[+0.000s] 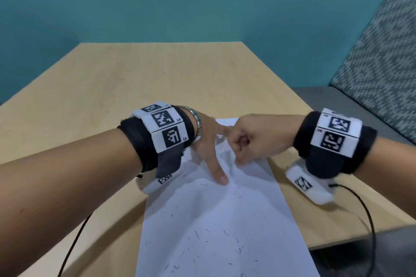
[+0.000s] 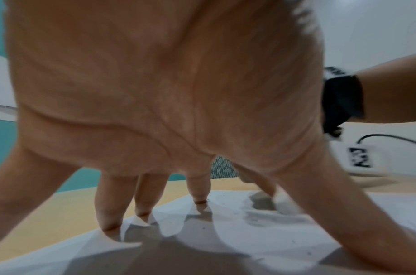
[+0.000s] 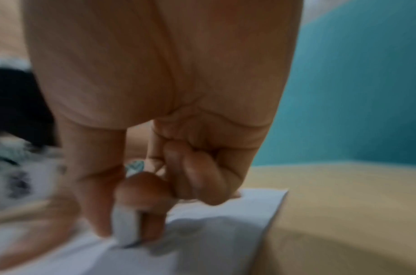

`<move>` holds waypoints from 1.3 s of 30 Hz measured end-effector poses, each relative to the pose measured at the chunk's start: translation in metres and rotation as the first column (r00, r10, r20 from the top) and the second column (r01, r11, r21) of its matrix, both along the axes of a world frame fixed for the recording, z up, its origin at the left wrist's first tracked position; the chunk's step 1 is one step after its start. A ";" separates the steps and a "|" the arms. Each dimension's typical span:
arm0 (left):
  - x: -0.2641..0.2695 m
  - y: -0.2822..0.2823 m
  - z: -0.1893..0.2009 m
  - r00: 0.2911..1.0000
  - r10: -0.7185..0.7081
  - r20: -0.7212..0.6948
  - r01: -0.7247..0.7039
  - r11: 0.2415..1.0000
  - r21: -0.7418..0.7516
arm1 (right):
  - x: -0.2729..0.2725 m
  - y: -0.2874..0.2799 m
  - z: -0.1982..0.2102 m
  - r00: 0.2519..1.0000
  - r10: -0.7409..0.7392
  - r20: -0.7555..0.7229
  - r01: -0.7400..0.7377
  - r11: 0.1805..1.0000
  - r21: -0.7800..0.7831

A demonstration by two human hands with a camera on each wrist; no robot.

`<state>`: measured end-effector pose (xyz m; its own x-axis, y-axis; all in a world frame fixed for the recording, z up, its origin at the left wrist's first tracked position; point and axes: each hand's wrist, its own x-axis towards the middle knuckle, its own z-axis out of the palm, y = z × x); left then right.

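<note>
A white sheet of paper [image 1: 213, 220] lies on the light wooden table [image 1: 157, 74], its near end running out of the bottom of the head view and its far end under both hands. The left hand [image 1: 207, 141] sits on the far part of the sheet with its fingers [image 2: 109, 210] straight and spread wide, the tips pressing down on the paper, which buckles into small creases around them; the thumb reaches out toward the near side. The right hand [image 1: 254, 137] is just beside it, touching the left forefinger in the head view, with its outer fingers curled into the palm and its thumb and forefinger pinching a small white block [image 3: 124, 225], whose lower end meets the paper near the sheet's right edge (the wrist view is blurred, so the block's exact shape is hard to make out). Short dark specks [image 1: 195, 234] lie scattered over the near half of the sheet. A metal bracelet [image 1: 198, 121] sits on the left wrist beside the marker band. A black cable [image 1: 369, 220] curves off the right wrist, over the table edge. To the right stands a seat with patterned fabric [image 1: 382, 51], and a teal wall [image 1: 90, 7] rises behind the table
</note>
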<state>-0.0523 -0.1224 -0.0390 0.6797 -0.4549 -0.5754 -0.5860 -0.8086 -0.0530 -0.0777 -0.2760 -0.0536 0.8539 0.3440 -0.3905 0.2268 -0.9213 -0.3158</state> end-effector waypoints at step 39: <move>0.007 0.038 -0.011 0.999 0.046 -0.022 -0.050 0.980 -0.194 | 0.004 -0.010 -0.003 0.975 -0.093 0.200 0.093 0.996 0.008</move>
<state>-0.0452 -0.0844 -0.0503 0.6944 -0.5260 -0.4911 -0.5456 -0.8298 0.1173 -0.0732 -0.2860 -0.0568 0.9431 0.2589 -0.2087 0.1984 -0.9417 -0.2715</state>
